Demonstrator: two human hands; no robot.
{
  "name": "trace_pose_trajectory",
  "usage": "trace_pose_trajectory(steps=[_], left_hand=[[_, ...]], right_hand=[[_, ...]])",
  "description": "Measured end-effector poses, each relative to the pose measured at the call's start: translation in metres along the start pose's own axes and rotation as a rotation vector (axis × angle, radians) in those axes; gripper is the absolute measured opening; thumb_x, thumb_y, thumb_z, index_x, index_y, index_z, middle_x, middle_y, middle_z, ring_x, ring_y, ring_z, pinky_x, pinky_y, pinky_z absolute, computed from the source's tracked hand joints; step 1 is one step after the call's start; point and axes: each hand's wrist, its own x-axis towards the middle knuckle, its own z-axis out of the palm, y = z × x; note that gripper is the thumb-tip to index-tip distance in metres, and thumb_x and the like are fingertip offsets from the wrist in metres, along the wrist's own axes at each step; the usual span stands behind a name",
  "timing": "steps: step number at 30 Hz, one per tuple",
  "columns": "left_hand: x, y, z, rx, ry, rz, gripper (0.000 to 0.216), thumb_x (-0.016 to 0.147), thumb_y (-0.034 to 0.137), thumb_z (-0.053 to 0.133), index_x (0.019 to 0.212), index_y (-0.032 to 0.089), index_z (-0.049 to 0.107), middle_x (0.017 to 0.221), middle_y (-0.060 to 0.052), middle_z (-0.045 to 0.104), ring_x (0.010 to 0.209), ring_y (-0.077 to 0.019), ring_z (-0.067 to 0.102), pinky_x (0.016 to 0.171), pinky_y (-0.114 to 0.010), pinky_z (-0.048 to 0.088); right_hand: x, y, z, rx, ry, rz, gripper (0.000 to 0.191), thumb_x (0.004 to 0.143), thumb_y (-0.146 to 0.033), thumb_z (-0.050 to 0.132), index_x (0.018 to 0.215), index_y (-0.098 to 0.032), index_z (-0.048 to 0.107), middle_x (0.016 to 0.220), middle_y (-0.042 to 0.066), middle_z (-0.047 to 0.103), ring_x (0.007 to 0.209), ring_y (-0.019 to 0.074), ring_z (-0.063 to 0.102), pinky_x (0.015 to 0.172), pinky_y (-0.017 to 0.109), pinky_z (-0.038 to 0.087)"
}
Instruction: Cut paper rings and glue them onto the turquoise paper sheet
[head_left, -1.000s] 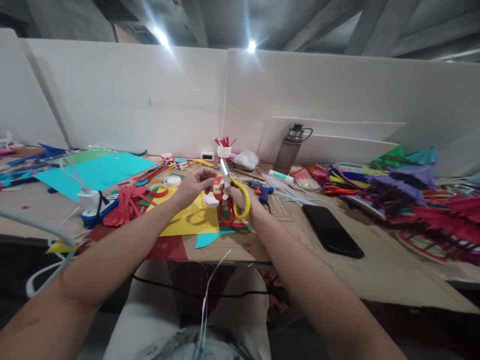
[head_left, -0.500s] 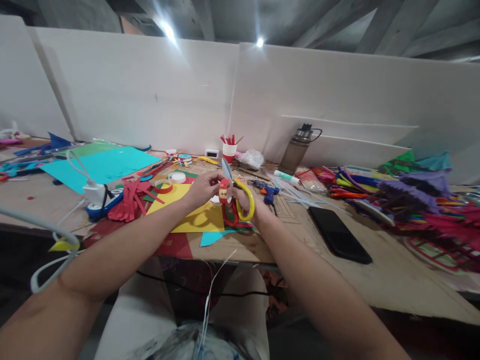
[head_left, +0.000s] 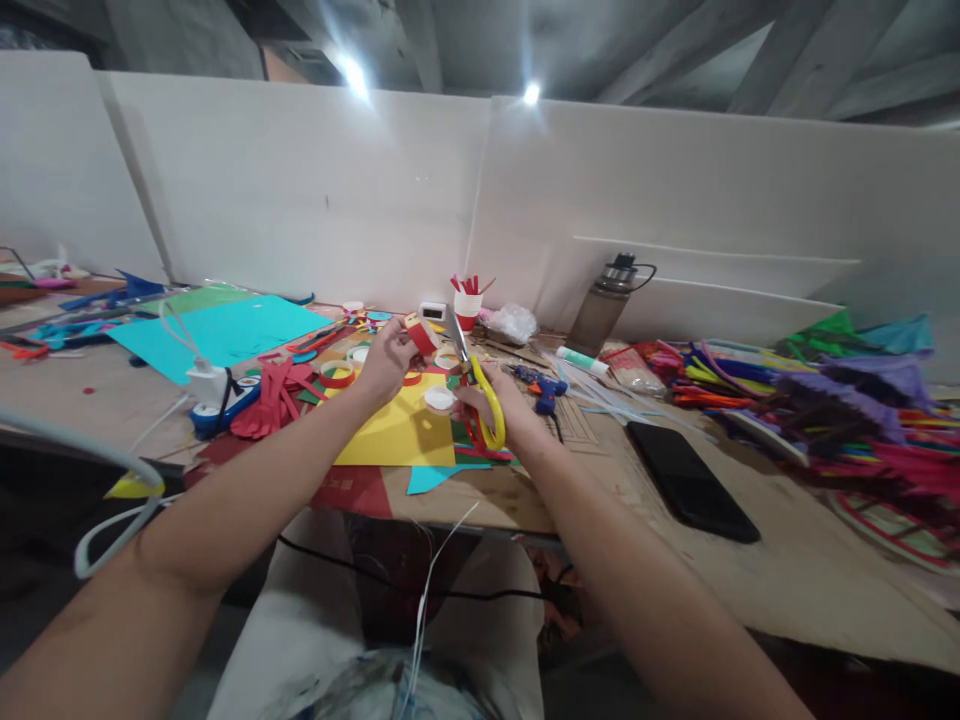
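The left hand (head_left: 388, 362) pinches a small red band (head_left: 421, 335) up over the messy table (head_left: 577, 480). The right hand (head_left: 511, 402) is curled around scissors (head_left: 476, 370) with yellow and red handles, blades pointing up, just beside the band.

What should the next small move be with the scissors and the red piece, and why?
Probably angle the scissors away from the left hand before turning the red piece: the right hand holds them with the blades pointing up, beside the piece and the left hand's fingertips.
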Motion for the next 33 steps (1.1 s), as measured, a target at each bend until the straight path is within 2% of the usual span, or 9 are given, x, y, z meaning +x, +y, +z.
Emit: trace_pose_trajectory(steps=[5,10,13,17,21,27,30,33], left_hand=[[0.004,-0.015,-0.007,0.139,0.011,0.075,0.028,0.070,0.025,0.075,0.086,0.019,0.051,0.064,0.004,0.061,0.048,-0.0091,0.053,0.050,-0.024,0.043],[-0.004,-0.013,-0.008,0.380,0.060,0.356,0.016,0.074,0.016,0.068,0.085,0.019,0.056,0.078,0.001,0.062,0.070,-0.0108,0.059,0.068,-0.024,0.047],[-0.012,-0.009,-0.004,0.467,0.005,0.461,0.010,0.078,0.019,0.066,0.086,0.019,0.060,0.085,-0.002,0.064,0.077,-0.0127,0.060,0.077,-0.026,0.049],[-0.017,-0.007,-0.001,0.473,-0.084,0.514,0.012,0.081,0.029,0.067,0.087,0.020,0.061,0.089,-0.005,0.065,0.082,-0.0153,0.061,0.080,-0.029,0.049],[-0.017,-0.010,0.001,0.434,-0.137,0.472,0.018,0.081,0.034,0.069,0.088,0.019,0.061,0.088,-0.005,0.065,0.082,-0.0154,0.060,0.080,-0.029,0.049],[-0.011,-0.017,0.004,0.271,-0.226,0.213,0.033,0.067,0.037,0.082,0.080,0.016,0.061,0.071,0.000,0.062,0.065,-0.0111,0.057,0.064,-0.024,0.047],[-0.010,-0.015,0.006,0.212,-0.162,0.136,0.032,0.065,0.036,0.083,0.076,0.015,0.062,0.067,0.001,0.062,0.058,-0.0087,0.054,0.056,-0.021,0.044],[-0.007,-0.010,0.005,0.103,-0.038,0.137,0.028,0.067,0.033,0.082,0.075,0.017,0.061,0.066,0.003,0.062,0.053,-0.0067,0.053,0.053,-0.020,0.043]], right_hand=[[0.002,-0.001,0.002,0.163,0.093,-0.008,0.040,0.067,-0.036,0.079,0.094,-0.023,0.052,0.063,-0.006,0.056,0.055,0.0146,0.063,0.048,0.026,0.054],[0.004,0.001,0.004,0.232,0.056,0.049,0.039,0.070,-0.048,0.076,0.087,-0.022,0.052,0.056,-0.006,0.052,0.053,0.0146,0.061,0.050,0.028,0.056],[0.007,0.003,0.004,0.239,0.035,0.036,0.037,0.066,-0.038,0.077,0.087,-0.021,0.053,0.055,-0.006,0.055,0.048,0.0125,0.058,0.046,0.024,0.051],[0.008,0.004,0.002,0.224,0.065,0.010,0.040,0.057,-0.024,0.071,0.093,-0.022,0.053,0.053,-0.007,0.057,0.044,0.0119,0.054,0.042,0.022,0.045],[0.006,0.004,0.001,0.133,0.061,-0.048,0.038,0.057,-0.022,0.064,0.094,-0.022,0.053,0.053,-0.007,0.056,0.042,0.0124,0.052,0.040,0.023,0.042],[0.008,0.008,0.001,-0.034,0.105,-0.154,0.037,0.061,-0.031,0.071,0.094,-0.022,0.055,0.058,-0.007,0.054,0.042,0.0112,0.052,0.040,0.023,0.042],[0.007,0.008,0.001,-0.113,0.095,-0.208,0.041,0.064,-0.041,0.074,0.096,-0.020,0.058,0.064,-0.005,0.056,0.045,0.0114,0.054,0.042,0.024,0.045],[0.003,0.007,0.002,-0.125,0.079,-0.265,0.044,0.069,-0.044,0.072,0.103,-0.020,0.060,0.075,-0.002,0.060,0.055,0.0131,0.060,0.052,0.027,0.052]])
